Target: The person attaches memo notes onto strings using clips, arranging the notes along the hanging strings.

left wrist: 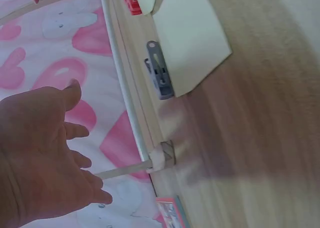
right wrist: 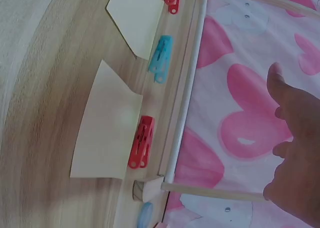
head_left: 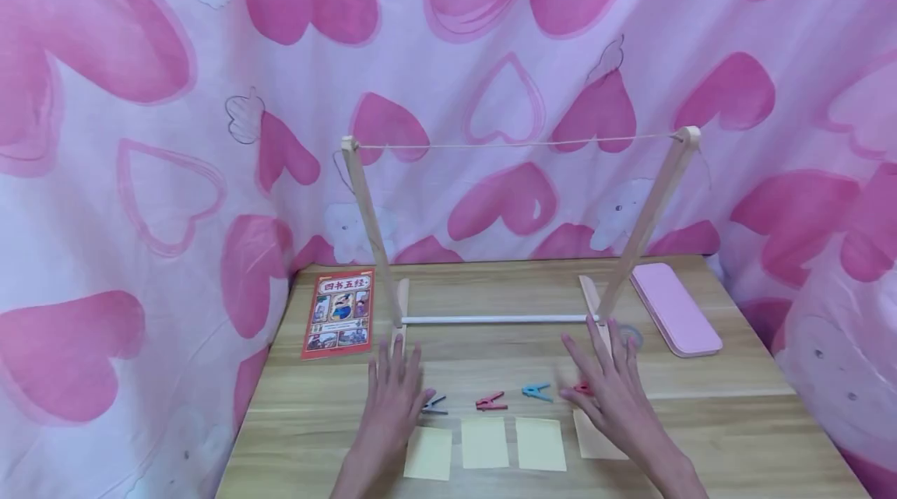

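My left hand (head_left: 394, 398), fingers straight and spread, is held over the table beside a grey clothespin (head_left: 437, 405) and holds nothing. My right hand (head_left: 613, 386) is likewise spread and bare; in the head view it partly covers a red clothespin (head_left: 583, 388) and a yellowish paper square (head_left: 592, 437). Both wrist views show the palms apart from the clothespins. Between the hands lie another red clothespin (head_left: 490, 402) and a blue clothespin (head_left: 537, 391). Nearer me, further paper squares (head_left: 485, 443) form a row, one below each clothespin.
Behind the hands stands a wooden frame with two posts (head_left: 648, 223), a white bottom rod (head_left: 497, 320) and a string (head_left: 504, 145) stretched across its top. A red-bordered book (head_left: 339, 312) lies left, a pink case (head_left: 676, 308) right. A heart-patterned curtain (head_left: 504, 203) hangs behind the table.
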`<action>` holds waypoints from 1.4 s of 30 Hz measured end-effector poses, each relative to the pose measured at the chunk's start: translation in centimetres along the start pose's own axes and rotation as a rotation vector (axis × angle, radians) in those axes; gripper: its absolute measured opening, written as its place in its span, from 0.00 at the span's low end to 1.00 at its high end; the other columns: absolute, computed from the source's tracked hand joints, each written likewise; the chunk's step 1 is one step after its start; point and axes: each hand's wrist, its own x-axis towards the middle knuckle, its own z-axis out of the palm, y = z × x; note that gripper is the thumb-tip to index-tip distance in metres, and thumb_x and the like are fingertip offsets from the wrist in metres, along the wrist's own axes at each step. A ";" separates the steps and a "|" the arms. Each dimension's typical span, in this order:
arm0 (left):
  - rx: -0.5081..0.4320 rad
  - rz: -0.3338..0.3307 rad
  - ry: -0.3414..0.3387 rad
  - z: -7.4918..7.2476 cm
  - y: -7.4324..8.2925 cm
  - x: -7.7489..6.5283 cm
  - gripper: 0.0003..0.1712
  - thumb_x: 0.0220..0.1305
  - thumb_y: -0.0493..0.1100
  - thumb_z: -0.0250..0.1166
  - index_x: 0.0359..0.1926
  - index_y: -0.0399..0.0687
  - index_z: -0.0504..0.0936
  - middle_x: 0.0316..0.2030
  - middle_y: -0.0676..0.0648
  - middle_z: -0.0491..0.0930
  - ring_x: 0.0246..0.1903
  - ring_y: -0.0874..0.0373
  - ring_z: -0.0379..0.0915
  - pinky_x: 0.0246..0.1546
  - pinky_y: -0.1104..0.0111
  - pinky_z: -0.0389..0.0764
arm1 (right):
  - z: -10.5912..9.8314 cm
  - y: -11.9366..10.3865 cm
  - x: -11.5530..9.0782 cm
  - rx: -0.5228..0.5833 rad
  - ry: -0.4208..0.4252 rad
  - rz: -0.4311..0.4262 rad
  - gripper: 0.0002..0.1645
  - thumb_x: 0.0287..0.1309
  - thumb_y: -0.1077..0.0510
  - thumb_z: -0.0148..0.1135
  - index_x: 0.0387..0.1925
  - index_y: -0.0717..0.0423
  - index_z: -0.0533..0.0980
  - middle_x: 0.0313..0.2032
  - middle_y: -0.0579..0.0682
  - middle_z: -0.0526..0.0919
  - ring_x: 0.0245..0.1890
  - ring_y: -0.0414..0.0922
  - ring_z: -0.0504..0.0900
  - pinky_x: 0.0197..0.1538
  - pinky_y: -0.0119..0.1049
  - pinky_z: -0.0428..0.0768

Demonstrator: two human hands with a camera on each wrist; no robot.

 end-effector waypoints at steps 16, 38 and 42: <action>-0.391 -0.416 -0.070 3.3 -3.7 -3.8 0.27 0.61 0.41 0.82 0.60 0.43 0.86 0.56 0.40 0.77 0.56 0.42 0.73 0.60 0.43 0.78 | 6.5 -5.1 1.3 0.303 -0.095 -0.027 0.31 0.59 0.58 0.80 0.63 0.62 0.82 0.62 0.58 0.85 0.66 0.54 0.81 0.62 0.45 0.88; -0.387 -0.295 0.040 6.1 -4.3 -4.2 0.11 0.54 0.39 0.83 0.32 0.56 0.88 0.45 0.52 0.70 0.47 0.55 0.60 0.49 0.63 0.63 | 14.5 -10.2 2.9 0.146 -0.321 -0.202 0.20 0.57 0.49 0.82 0.47 0.52 0.87 0.54 0.48 0.81 0.57 0.47 0.76 0.64 0.53 0.81; -0.389 -0.285 0.063 6.1 -4.1 -4.3 0.10 0.53 0.39 0.83 0.31 0.55 0.88 0.45 0.52 0.71 0.46 0.56 0.60 0.48 0.62 0.62 | 14.8 -10.1 2.8 0.150 -0.292 -0.232 0.20 0.57 0.50 0.82 0.48 0.52 0.87 0.54 0.47 0.81 0.58 0.48 0.76 0.65 0.54 0.81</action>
